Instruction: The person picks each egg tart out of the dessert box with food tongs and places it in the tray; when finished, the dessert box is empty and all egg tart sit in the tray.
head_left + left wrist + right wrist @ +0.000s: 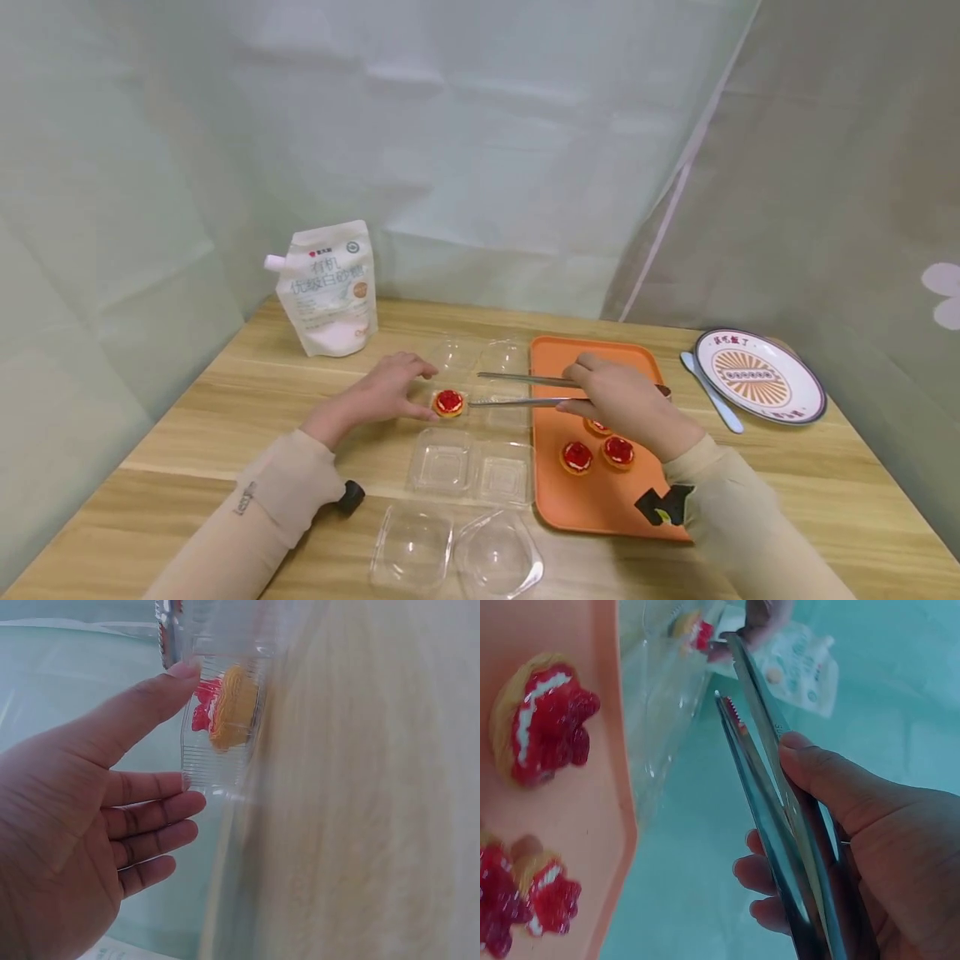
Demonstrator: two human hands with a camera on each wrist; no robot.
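A small red-topped tart (449, 403) sits in a compartment of a clear plastic container on the table. My left hand (386, 387) is at its left side, thumb and index finger touching the container's (214, 769) edges with fairly straight fingers. My right hand (618, 400) grips metal tongs (525, 402) above the orange tray (551, 500). The tongs' tips point left, spread apart with nothing between them, and the lower tip is close beside the tart. Several more tarts (577, 457) lie on the tray, one partly hidden under my right hand.
More clear containers (441, 461) stand nearer me, with others (498, 554) at the front. A white spouted sugar pouch (330, 292) stands at the back left. On the right lie a patterned plate (802, 387) and a light-blue knife-like utensil (712, 393). Cloth walls (480, 150) enclose the table's back and sides.
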